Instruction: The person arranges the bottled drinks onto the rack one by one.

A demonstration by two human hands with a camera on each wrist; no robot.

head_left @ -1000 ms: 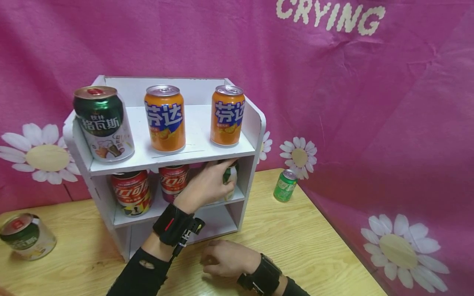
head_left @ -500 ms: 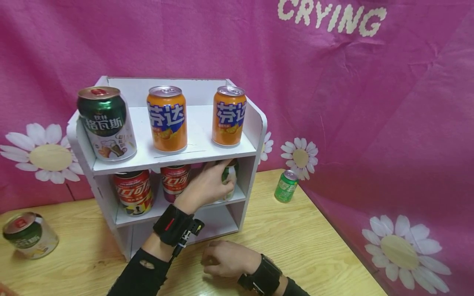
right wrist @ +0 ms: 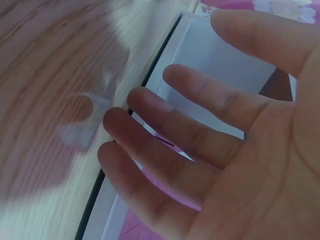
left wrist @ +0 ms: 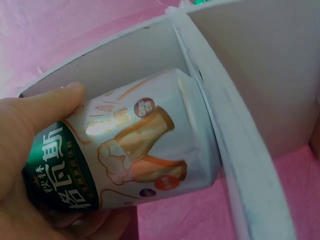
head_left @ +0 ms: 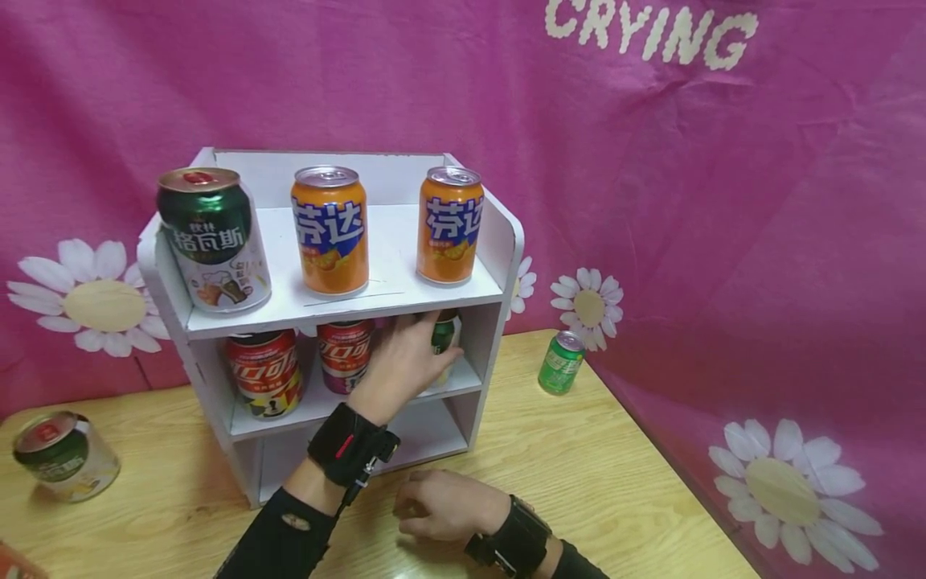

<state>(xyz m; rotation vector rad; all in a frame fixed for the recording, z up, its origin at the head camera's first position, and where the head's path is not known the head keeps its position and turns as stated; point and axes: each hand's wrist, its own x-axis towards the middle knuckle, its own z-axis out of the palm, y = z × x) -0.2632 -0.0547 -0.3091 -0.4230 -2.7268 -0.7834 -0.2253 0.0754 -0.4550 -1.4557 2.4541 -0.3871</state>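
Note:
On the right of the middle tier of a white shelf unit (head_left: 343,304), a green and white kvass can (left wrist: 145,145) stands upright. My left hand (head_left: 405,358) is around its upper part, thumb along one side and fingers curled at the other. In the head view that hand covers much of the can. The can's base meets the shelf board in the left wrist view. My right hand (head_left: 452,507) rests low near the table in front of the unit, holding nothing. Its fingers are loosely bent in the right wrist view.
On the top tier stand another kvass can (head_left: 213,241) and two orange soda cans (head_left: 330,233) (head_left: 450,229). Two red cola cans (head_left: 265,374) (head_left: 346,358) share the middle tier. A kvass can (head_left: 67,458) and a small green can (head_left: 560,363) stand on the wooden table (head_left: 579,482).
My left hand has drawn slightly back, its forefinger no longer stretched across the can top, and more of the can's green shows. The view has shifted slightly. My right hand stays put.

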